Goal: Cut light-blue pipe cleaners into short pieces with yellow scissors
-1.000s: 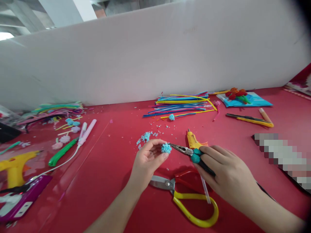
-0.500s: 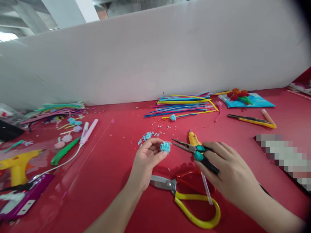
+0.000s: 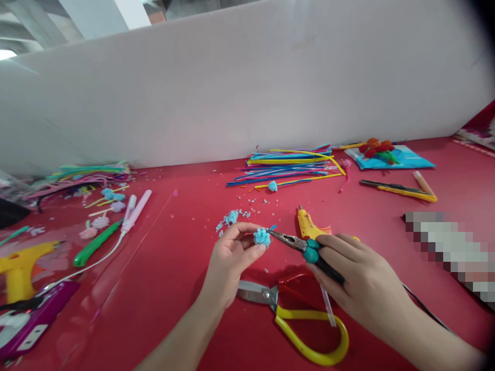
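Between the thumb and fingers of my left hand (image 3: 228, 260) is a small light-blue fuzzy pom-pom (image 3: 262, 237). My right hand (image 3: 353, 268) grips long-nose pliers (image 3: 296, 243) with teal and black handles. The plier jaws are closed, and their tip meets the upper right side of the pom-pom, where a short blue stub sticks out. Under my hands lie large scissors (image 3: 266, 295) with one red and one yellow handle loop. A yellow glue gun (image 3: 307, 224) rests just beyond the pliers, partly hidden by my right hand.
Pipe cleaners (image 3: 290, 164) lie bundled at the back, near blue clippings (image 3: 231, 217). On the left are a pink styling iron (image 3: 136, 211), a green-handled cutter (image 3: 96, 245), another yellow glue gun (image 3: 23, 268) and a purple power strip (image 3: 42, 319). Tweezers (image 3: 394, 189) lie at right.
The plier jaws, spread apart before, have closed and moved left against the pom-pom. My left hand keeps its hold on it. The whole view has shifted slightly.
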The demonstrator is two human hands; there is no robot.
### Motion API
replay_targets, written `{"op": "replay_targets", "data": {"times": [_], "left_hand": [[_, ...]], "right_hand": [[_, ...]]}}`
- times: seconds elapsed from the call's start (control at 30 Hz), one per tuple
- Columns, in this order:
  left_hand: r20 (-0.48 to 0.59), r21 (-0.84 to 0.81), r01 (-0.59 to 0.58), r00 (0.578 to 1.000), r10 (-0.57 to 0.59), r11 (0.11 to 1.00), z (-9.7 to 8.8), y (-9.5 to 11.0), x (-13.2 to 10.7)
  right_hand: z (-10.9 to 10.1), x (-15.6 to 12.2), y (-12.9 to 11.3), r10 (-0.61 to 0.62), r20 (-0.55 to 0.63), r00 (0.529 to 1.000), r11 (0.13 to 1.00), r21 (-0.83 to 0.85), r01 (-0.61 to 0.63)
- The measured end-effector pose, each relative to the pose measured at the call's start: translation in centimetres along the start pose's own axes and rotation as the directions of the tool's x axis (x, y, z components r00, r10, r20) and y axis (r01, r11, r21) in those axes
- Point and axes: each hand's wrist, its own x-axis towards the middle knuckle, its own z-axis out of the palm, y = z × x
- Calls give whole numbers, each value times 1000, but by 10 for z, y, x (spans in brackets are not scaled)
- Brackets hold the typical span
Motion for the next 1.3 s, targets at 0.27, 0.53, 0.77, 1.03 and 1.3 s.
{"op": "replay_targets", "data": {"times": [0.27,0.53,0.77,1.03,1.3], "left_hand": [[44,-85,61,997,-58,994,-2,1,0],[15,-75,38,999,-37,996,-1,1,0],[13,-30,-43,999,43,999,-1,0,2],[17,-13,-47,999,47,999,-1,1,0],[26,8,-69,997,68,998,0,3,0]], "right_hand": [[1,-2,-3,-95,-58,994,958,-277,76],[3,-1,-3,-35,-65,997,971,-238,18],[-1,0,5,-29,-69,997,997,-68,24],[-2,0,2,-55,-91,994,996,-78,48],[-2,0,1,-58,-81,995,994,-100,50]]}}
